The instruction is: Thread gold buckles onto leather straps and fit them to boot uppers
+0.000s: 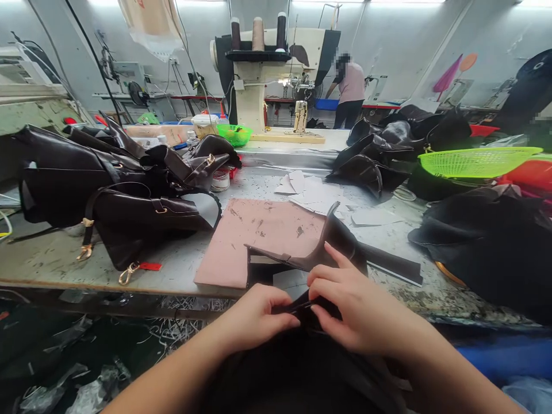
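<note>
A dark brown leather bag piece [338, 233] lies over the near edge of a pink board [259, 230] and hangs toward my body. My left hand [263, 316] pinches its near edge between thumb and fingers. Close beside it on the right, my right hand [340, 296] grips the same edge, with the index finger raised against the leather. A pale panel shows inside the piece, just beyond my hands. From its right side a dark strap [392, 261] extends over the table.
Dark leather bags [150, 221] are piled at the left and at the back right. White paper scraps [313, 192] lie behind the board. A sewing machine [254, 86], a green basket [474, 162] and a person [350, 86] are farther off.
</note>
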{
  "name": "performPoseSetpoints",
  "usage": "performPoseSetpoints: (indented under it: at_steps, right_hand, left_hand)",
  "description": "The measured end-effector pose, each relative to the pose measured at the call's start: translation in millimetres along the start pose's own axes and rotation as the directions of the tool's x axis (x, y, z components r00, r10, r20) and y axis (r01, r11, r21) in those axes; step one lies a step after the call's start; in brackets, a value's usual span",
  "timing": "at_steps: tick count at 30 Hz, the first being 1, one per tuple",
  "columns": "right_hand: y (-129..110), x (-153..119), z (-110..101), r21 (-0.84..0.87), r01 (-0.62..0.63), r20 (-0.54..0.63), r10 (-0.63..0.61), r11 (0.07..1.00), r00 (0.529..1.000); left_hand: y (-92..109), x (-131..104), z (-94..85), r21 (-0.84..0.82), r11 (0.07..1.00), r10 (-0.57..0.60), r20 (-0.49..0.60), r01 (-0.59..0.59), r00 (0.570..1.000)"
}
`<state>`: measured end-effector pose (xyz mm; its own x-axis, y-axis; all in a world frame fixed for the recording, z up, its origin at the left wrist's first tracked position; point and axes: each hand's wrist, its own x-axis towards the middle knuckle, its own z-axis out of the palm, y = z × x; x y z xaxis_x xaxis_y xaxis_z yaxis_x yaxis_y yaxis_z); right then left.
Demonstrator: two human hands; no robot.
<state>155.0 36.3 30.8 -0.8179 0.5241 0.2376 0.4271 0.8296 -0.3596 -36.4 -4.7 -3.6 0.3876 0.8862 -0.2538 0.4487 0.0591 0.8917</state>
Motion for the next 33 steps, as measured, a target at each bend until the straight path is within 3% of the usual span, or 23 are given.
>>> performPoseSetpoints:
  at_steps: [3, 6, 11, 13, 14, 15, 17, 18, 19, 22, 23, 24, 27, 31, 33]
  right_hand:
    - [7.0, -4.2, -7.5, 0.023, -0.008, -0.023, 0.008, 1.0, 1.0]
    - [8.8, -4.1, -9.1, 0.018, -0.014, 0.004, 0.014, 1.0, 1.0]
    - [1.1, -1.0, -3.8, 0.039, 0.06, 0.063, -0.062, 0.997, 0.996]
    - [1.4, -4.4, -1.9, 0.066, 0.098, -0.046, -0.095, 0.993, 0.994]
    - [3.7, -7.9, -1.4, 0.067, 0.1, -0.188, -0.085, 0.993, 0.978]
    - [7.5, -12.6, -1.1, 0.067, 0.078, -0.378, -0.047, 0.995, 0.925]
    - [18.4, -24.4, -0.9, 0.119, -0.015, -0.717, 0.097, 0.993, 0.691]
    - [24.2, -30.6, -0.4, 0.176, -0.073, -0.779, 0.184, 0.982, 0.599]
    - [29.4, -36.5, 0.8, 0.246, -0.131, -0.761, 0.275, 0.96, 0.588]
    - [36.3, -47.4, 9.3, 0.421, -0.292, -0.398, 0.464, 0.859, 0.791]
    - [35.6, -48.3, 13.4, 0.466, -0.32, -0.291, 0.484, 0.825, 0.825]
    - [33.8, -48.1, 17.4, 0.513, -0.322, -0.236, 0.491, 0.796, 0.838]
    - [27.4, -43.5, 24.9, 0.6, -0.28, -0.242, 0.503, 0.75, 0.83]
    - [27.1, -36.3, 21.2, 0.674, -0.309, -0.145, 0.531, 0.671, 0.835]
    - [29.1, -35.3, 19.4, 0.743, -0.294, -0.095, 0.529, 0.602, 0.843]
  left_hand:
    - [3.5, -2.1, -3.0, -0.058, 0.998, 0.006, 0.095, -0.001, 0.995]
    - [8.6, -1.4, -9.6, -0.107, 0.992, 0.092, 0.192, -0.072, 0.977]
    - [12.3, 17.0, -4.8, -0.099, 0.984, 0.167, 0.184, -0.151, 0.969]
    - [10.8, 25.2, 3.7, -0.114, 0.989, 0.107, 0.132, -0.092, 0.986]
    - [9.7, 28.1, 7.9, -0.126, 0.992, 0.043, 0.11, -0.029, 0.993]
    - [8.4, 29.8, 11.5, -0.142, 0.989, -0.026, 0.094, 0.04, 0.995]
    - [6.4, 30.5, 15.7, -0.203, 0.967, -0.138, 0.091, 0.154, 0.986]
    - [6.0, 29.9, 16.3, -0.25, 0.951, -0.163, 0.095, 0.182, 0.982]
    - [6.2, 29.2, 16.0, -0.303, 0.935, -0.16, 0.103, 0.184, 0.982]
    - [10.4, 29.0, 14.5, -0.421, 0.899, -0.061, 0.152, 0.12, 0.987]
    - [12.6, 30.0, 14.7, -0.436, 0.895, -0.03, 0.163, 0.099, 0.986]
    - [15.0, 31.3, 15.6, -0.443, 0.892, -0.013, 0.167, 0.087, 0.986]
    - [20.6, 35.5, 21.1, -0.422, 0.903, -0.028, 0.129, 0.08, 0.991]
    - [20.4, 38.7, 27.3, -0.373, 0.927, -0.036, 0.022, 0.042, 0.999]
    - [17.0, 40.6, 28.6, -0.412, 0.909, -0.063, 0.018, 0.065, 0.998]
